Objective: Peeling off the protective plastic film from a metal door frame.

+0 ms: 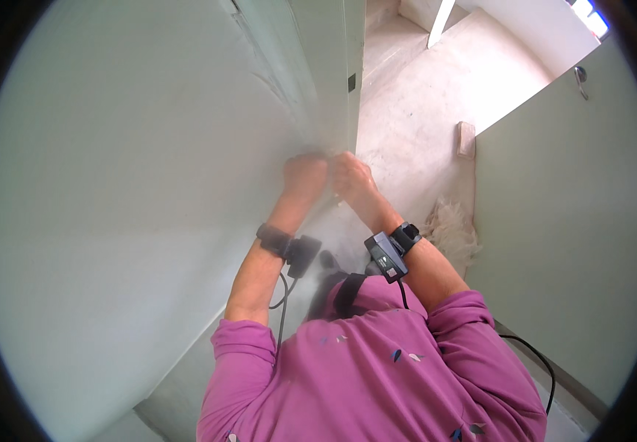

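My left hand (306,175) and my right hand (351,177) are close together at the edge of a pale door frame (326,81). The fingers of both are curled closed. A haze lies over the left one, which is beside the wall (134,169). Between the two hands a small pale bit shows, too blurred to name. What either hand holds is hidden behind the fingers. A dark strike plate (352,82) is set in the frame above my right hand.
On the right stands an open grey-green door (561,199) with a metal handle (581,81). A brick-like block (466,140) sits against its far end. Crumpled clear plastic (452,230) lies on the floor beside it. Dusty concrete floor (421,103) stretches beyond the doorway.
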Tool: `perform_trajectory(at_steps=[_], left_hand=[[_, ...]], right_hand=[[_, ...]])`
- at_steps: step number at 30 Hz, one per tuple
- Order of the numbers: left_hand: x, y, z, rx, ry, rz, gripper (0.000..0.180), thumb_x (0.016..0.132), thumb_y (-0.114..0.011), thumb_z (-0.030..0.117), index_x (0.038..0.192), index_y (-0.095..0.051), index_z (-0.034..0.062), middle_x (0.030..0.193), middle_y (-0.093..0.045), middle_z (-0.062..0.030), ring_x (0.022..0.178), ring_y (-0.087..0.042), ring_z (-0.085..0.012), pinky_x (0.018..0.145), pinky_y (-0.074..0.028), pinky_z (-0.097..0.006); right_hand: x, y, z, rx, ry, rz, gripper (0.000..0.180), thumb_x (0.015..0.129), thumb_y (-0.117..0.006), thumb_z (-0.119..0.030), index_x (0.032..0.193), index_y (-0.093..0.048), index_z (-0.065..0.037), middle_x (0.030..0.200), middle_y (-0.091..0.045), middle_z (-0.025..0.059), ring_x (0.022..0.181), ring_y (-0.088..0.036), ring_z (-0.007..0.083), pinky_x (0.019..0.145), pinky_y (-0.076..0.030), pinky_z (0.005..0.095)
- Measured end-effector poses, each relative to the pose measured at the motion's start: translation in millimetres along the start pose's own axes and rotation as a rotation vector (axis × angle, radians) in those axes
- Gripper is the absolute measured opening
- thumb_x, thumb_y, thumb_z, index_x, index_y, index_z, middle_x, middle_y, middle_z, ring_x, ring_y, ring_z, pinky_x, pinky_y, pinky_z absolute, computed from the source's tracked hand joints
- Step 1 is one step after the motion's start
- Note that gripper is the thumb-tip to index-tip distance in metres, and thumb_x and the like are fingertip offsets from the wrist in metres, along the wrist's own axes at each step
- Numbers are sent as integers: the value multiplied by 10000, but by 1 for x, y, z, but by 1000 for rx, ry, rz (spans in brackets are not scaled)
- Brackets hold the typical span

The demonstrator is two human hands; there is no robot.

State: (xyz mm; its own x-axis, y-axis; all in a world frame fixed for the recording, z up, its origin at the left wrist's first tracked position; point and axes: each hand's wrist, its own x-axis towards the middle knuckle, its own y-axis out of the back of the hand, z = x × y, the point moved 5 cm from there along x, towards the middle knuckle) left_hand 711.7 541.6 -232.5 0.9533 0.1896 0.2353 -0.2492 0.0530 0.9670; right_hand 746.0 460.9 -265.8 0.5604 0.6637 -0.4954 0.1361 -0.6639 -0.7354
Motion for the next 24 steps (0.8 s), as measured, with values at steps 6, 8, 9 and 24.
perform_trajectory(at_steps=[6, 8, 9, 24], left_hand=[[1, 4, -2, -43, 47, 24, 100, 650, -470, 93, 569, -501, 44, 564, -530, -107, 520, -533, -259, 465, -426, -350], [4, 4, 0, -22, 30, 7, 105, 655, -466, 97, 570, -500, 45, 566, -531, -104, 524, -533, -258, 470, -425, -351], [5, 4, 1, 1, 12, -9, 110, 660, -462, 100, 572, -500, 46, 569, -531, -101, 528, -532, -258, 475, -425, -352], [9, 24, 17, -198, -14, -14, 166, 664, -502, 145, 531, -470, 51, 548, -516, -110, 517, -515, -258, 446, -406, -331]], right_hand=[[0, -10, -22, -41, 193, 67, 166, 722, -476, -93, 577, -403, -129, 480, -308, -53, 380, -293, 55, 341, -224, 199], [4, -2, -23, 8, 202, 2, 156, 721, -479, -96, 582, -412, -120, 489, -321, -46, 392, -307, 57, 346, -233, 201], [6, 6, -19, -45, 186, 23, 145, 725, -482, -105, 592, -425, -113, 502, -330, -45, 399, -308, 54, 348, -233, 198], [-13, -6, 17, 648, -244, -237, 30, 788, -409, -111, 774, -425, -90, 528, -346, -57, 387, -286, 38, 348, -242, 175]])
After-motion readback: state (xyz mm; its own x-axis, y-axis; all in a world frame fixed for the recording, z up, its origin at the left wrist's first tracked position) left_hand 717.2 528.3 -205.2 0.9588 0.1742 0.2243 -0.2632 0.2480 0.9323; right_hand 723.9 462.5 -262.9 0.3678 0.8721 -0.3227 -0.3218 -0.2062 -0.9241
